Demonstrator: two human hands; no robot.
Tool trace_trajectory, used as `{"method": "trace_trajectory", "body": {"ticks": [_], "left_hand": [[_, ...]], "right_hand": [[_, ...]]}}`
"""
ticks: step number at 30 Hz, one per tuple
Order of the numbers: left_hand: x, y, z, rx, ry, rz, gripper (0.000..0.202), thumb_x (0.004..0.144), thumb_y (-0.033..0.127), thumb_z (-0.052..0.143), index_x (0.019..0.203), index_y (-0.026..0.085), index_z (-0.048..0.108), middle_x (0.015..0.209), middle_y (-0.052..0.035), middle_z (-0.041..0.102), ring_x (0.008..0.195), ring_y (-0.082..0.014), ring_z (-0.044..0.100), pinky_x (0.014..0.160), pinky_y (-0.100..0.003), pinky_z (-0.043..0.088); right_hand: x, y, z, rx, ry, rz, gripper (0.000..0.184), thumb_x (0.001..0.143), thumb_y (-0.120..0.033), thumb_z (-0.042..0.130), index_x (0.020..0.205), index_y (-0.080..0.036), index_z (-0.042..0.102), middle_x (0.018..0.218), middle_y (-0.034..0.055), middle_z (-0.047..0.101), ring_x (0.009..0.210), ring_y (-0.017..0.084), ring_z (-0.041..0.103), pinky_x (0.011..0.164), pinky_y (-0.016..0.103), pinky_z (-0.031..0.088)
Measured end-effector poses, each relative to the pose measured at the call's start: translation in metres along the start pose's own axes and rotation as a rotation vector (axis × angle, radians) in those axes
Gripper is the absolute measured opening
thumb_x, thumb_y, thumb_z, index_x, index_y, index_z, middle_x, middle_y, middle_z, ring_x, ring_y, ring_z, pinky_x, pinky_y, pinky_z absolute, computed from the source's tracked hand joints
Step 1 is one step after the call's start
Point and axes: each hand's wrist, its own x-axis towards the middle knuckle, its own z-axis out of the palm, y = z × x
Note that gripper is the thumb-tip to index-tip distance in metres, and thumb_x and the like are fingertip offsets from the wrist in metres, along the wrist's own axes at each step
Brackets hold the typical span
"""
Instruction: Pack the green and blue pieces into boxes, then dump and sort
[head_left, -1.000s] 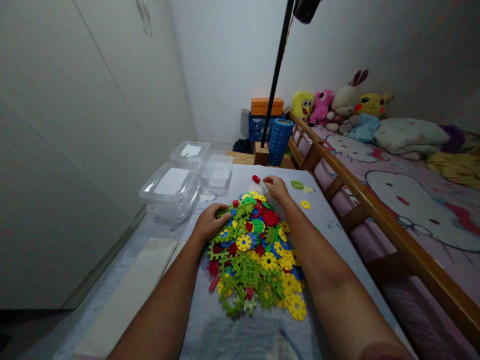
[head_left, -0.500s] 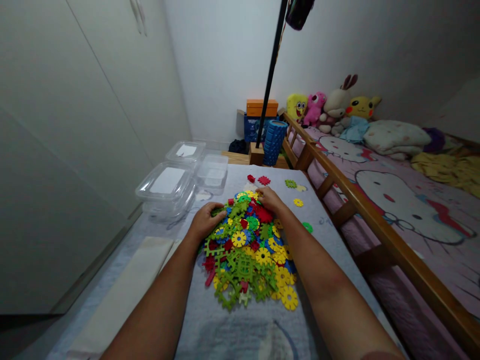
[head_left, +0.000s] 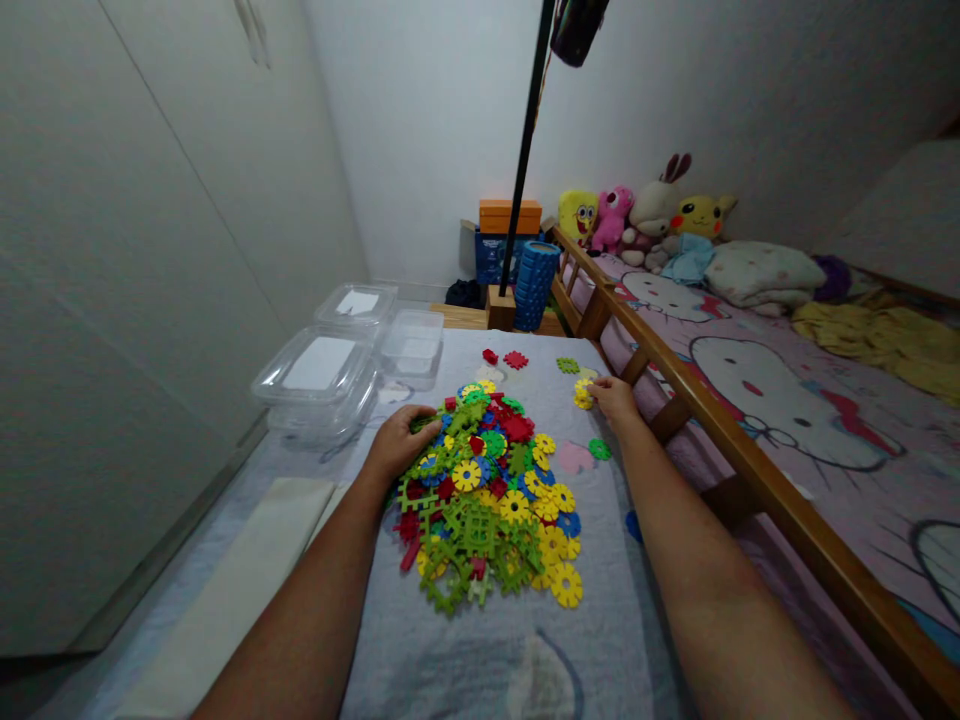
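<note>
A heap of plastic snowflake building discs in green, yellow, red and blue covers the middle of the cloth. My left hand rests against the heap's upper left edge, thumb and fingers apart, touching green pieces. Out to the right of the heap, my right hand pinches a yellow disc at its fingertips. This disc overlaps another yellow one beneath it. Close by lie a green disc and a light green piece. A red disc and a small red piece lie beyond the heap.
Clear plastic boxes with lids stand at the back left. A long white board lies along the left side. The wooden bed rail borders the right side. A black pole rises behind the table, beside a blue roller.
My right hand has moved from the top of the heap to the right, carrying a yellow disc beside the one lying there. My left hand stays at the heap. The view has turned slightly right.
</note>
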Motion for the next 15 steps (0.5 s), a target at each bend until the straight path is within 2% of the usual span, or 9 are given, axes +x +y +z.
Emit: {"method": "trace_trajectory", "body": {"ticks": [4,9,15], "left_hand": [[-0.0006,-0.0004,-0.0007,-0.01,0.034,-0.002,0.048,0.076,0.06,0.061,0.098,0.018,0.073,0.104,-0.0095,0.073,0.098,-0.0271,0.067,0.096,-0.041,0.05],[-0.0022,-0.0018,-0.0028,-0.045,0.114,-0.025,0.05,0.08,0.061,0.057,0.099,0.018,0.072,0.105,-0.0098,0.072,0.095,-0.0257,0.067,0.092,-0.039,0.051],[-0.0025,-0.0026,-0.0024,-0.029,0.094,-0.041,0.048,0.077,0.059,0.059,0.099,0.018,0.072,0.096,-0.0082,0.073,0.088,-0.0247,0.066,0.084,-0.037,0.052]], "right_hand": [[-0.0013,0.0111,-0.0003,-0.061,0.017,0.01,0.01,0.061,-0.023,0.066,0.067,-0.017,0.059,0.06,-0.0004,0.06,0.056,0.014,0.057,0.054,0.024,0.044],[-0.0015,0.0133,-0.0006,-0.204,0.024,0.017,0.01,0.058,-0.019,0.067,0.058,-0.018,0.058,0.056,-0.0007,0.058,0.061,0.016,0.058,0.056,0.024,0.042],[-0.0018,0.0128,-0.0055,-0.309,0.056,-0.001,0.013,0.054,-0.013,0.068,0.057,-0.019,0.057,0.063,0.0031,0.064,0.071,0.019,0.061,0.061,0.024,0.042]]}}
